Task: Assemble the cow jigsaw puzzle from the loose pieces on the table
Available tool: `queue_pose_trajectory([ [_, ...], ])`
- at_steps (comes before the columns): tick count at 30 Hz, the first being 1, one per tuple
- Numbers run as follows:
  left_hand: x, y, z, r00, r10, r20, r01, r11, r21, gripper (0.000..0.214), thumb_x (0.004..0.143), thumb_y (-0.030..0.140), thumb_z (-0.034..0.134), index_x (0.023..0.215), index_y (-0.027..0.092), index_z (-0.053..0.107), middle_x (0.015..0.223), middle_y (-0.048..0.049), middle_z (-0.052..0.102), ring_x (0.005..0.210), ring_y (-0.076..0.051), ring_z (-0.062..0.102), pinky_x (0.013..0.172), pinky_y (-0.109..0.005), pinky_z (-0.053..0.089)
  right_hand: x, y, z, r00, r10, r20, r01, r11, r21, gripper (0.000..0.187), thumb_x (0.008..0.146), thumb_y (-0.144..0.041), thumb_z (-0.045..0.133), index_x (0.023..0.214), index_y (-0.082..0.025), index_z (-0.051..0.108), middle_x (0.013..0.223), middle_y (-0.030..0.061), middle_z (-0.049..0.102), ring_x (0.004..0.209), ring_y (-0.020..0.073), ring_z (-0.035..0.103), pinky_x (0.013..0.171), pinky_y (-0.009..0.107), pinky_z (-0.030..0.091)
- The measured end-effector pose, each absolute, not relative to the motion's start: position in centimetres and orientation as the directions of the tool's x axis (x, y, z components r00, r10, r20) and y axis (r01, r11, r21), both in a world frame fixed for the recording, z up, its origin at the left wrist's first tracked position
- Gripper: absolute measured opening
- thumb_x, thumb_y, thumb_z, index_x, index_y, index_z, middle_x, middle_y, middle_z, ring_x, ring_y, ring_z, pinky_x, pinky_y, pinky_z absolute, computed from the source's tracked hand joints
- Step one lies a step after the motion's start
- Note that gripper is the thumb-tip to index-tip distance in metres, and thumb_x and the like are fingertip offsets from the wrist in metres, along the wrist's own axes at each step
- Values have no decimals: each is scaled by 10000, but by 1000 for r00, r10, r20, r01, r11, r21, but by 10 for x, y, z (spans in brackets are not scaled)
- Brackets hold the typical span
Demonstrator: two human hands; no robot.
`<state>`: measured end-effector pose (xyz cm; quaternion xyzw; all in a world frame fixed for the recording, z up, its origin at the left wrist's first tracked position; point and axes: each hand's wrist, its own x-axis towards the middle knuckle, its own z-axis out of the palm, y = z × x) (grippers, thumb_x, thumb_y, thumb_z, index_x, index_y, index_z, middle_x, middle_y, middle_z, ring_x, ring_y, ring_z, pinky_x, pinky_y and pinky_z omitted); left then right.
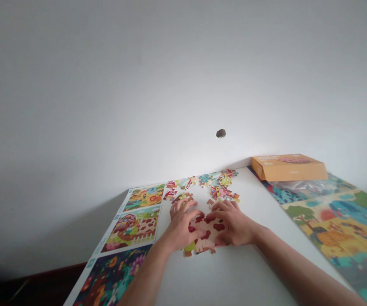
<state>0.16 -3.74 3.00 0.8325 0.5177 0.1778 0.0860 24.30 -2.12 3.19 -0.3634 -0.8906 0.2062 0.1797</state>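
A joined patch of jigsaw puzzle pieces [209, 239], cream with dark red spots and a bit of green, lies flat on the white tabletop between my hands. My left hand [180, 223] grips its left side, thumb and index finger bent over the pieces. On the right side my right hand [233, 223] holds the patch with curved fingers, thumb low and index finger high. Both hands cover parts of the patch, so the exact contact at some fingertips is hidden. Just beyond the hands lie loose puzzle pieces [224, 193], some touching each other.
A picture sheet [132, 229] with farm, lion and dark forest scenes lies along the left. At the right are an orange box [293, 170], a clear plastic bag [301, 185] and a large animal picture [345, 225]. A white wall [170, 106] with a hole rises behind.
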Motion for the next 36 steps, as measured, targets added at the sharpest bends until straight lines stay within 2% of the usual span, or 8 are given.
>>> queue_pose_trajectory([
  [9, 1, -38, 32, 411, 896, 169, 835, -444, 323, 342, 730, 279, 745, 1064, 266, 671, 1437, -58, 502, 1402, -351, 291, 1166, -608, 200, 245, -24, 40, -673, 727, 134, 590, 637, -496, 547, 661, -374, 796, 1189, -356, 655, 1214, 43, 557, 1127, 280, 457, 1026, 477, 289],
  [15, 1, -39, 32, 414, 894, 173, 833, -449, 323, 342, 746, 209, 694, 1084, 256, 669, 1436, -70, 501, 1404, -354, 290, 1172, -615, 182, 247, -26, 42, -680, 719, 144, 576, 645, -502, 400, 696, -249, 717, 1082, -351, 696, 1196, 32, 551, 1104, 256, 462, 1022, 458, 287],
  [19, -1, -38, 28, 419, 887, 196, 828, -461, 318, 345, 739, 190, 680, 1076, 260, 670, 1423, -68, 512, 1400, -351, 297, 1171, -613, 185, 246, -28, 41, -692, 705, 158, 565, 664, -489, 379, 700, -228, 689, 1050, -373, 705, 1171, 27, 538, 1113, 259, 448, 1033, 477, 268],
  [27, -2, -36, 21, 422, 876, 232, 821, -478, 312, 372, 750, 169, 634, 1103, 282, 669, 1410, -58, 519, 1395, -339, 301, 1163, -607, 207, 232, -37, 41, -716, 683, 144, 554, 682, -478, 441, 693, -359, 723, 1129, -400, 672, 1199, 52, 478, 1246, 321, 356, 1093, 585, 164],
  [36, -1, -35, 18, 417, 879, 230, 822, -473, 318, 516, 668, 54, 560, 1119, 283, 662, 1421, -44, 505, 1404, -336, 294, 1170, -612, 184, 228, -41, 47, -749, 655, 95, 537, 685, -492, 451, 730, -342, 681, 1171, -427, 648, 1307, 53, 439, 1373, 347, 253, 1121, 637, 45],
])
